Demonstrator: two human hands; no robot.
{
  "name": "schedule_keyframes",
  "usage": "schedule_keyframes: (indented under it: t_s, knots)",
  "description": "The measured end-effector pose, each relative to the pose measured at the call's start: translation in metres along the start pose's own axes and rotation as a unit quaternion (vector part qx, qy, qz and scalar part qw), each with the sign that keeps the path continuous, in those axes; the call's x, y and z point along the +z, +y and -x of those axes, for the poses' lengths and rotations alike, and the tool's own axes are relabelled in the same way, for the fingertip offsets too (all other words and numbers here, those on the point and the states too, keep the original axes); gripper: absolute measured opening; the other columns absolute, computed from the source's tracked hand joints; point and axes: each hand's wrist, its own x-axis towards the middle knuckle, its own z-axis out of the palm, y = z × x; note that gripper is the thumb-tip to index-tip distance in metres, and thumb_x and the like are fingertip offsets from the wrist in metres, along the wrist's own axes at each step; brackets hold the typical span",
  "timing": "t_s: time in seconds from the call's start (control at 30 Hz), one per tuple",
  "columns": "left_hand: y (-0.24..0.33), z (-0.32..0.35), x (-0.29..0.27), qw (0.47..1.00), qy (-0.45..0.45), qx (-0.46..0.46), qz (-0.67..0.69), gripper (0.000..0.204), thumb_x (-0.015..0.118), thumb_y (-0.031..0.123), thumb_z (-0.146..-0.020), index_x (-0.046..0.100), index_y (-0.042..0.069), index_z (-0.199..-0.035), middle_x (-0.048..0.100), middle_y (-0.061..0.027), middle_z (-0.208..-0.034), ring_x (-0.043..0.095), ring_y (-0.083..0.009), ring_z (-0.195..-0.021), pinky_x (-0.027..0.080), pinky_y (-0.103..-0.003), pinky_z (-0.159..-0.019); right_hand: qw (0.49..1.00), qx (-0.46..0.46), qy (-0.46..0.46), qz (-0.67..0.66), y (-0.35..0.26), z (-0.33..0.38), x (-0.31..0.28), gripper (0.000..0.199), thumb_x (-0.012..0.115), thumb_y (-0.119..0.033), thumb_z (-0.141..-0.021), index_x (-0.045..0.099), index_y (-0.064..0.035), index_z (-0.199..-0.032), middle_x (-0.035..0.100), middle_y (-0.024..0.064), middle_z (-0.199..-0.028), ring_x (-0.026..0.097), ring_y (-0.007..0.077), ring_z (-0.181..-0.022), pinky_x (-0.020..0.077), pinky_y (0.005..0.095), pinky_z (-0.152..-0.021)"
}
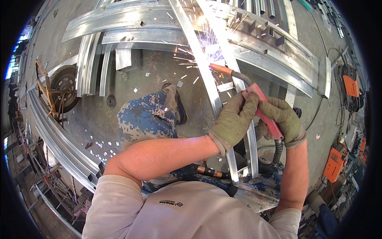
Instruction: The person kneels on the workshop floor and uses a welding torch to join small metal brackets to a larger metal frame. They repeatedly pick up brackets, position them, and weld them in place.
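A red-handled welding torch [267, 115] is gripped in both my gloved hands. My left hand [235, 115], in a green work glove, closes on the upper part of its handle. Further along, my right hand [284, 117], gloved alike, wraps the handle's lower part, above the black coiled cable sleeve [277, 152]. The torch's curved neck and orange nozzle [220, 69] reach between two long metal rails [203, 71]. Bright arc light and flying sparks hide the spot at the nozzle's tip. A short crosspiece [225, 87] joins the rails nearer to me.
Wide metal channels [143, 36] lie crosswise beneath the rails' far part. At the left stand a wheel with a black tyre [63, 85] and a stack of long profiles [59, 139]. Orange-and-black machines [351, 85] are at the right. Small metal offcuts [105, 153] litter the floor.
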Motion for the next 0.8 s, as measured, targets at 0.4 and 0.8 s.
schedule_keyframes:
  t_s: [0.4,0.8]
  knots:
    - [0.0010,0.0020,0.0008,1.000,-0.002,0.008,-0.006,0.038,0.054,0.039,-0.111,0.066,0.004,-0.114,0.060,0.0010,-0.092,0.054,-0.0070,-0.081,0.048,-0.026,-0.071,1.000,0.008,0.004,-0.022,0.0039,0.0009,-0.0024,0.039,0.075,-0.028,-0.098,0.069,0.0034,-0.120,0.068,0.0076,-0.076,0.065,0.0162,-0.055,0.0475,0.0269,-0.045]
    - [0.0008,0.0024,-0.0009,1.000,-0.007,-0.006,-0.014,0.039,0.055,0.041,-0.111,0.066,0.004,-0.115,0.060,-0.0003,-0.094,0.055,-0.0075,-0.082,0.050,-0.027,-0.073,1.000,0.006,0.007,-0.005,0.0011,0.0040,0.0011,0.041,0.074,-0.032,-0.098,0.068,0.0033,-0.117,0.067,0.0080,-0.076,0.064,0.0154,-0.055,0.0453,0.0264,-0.045]
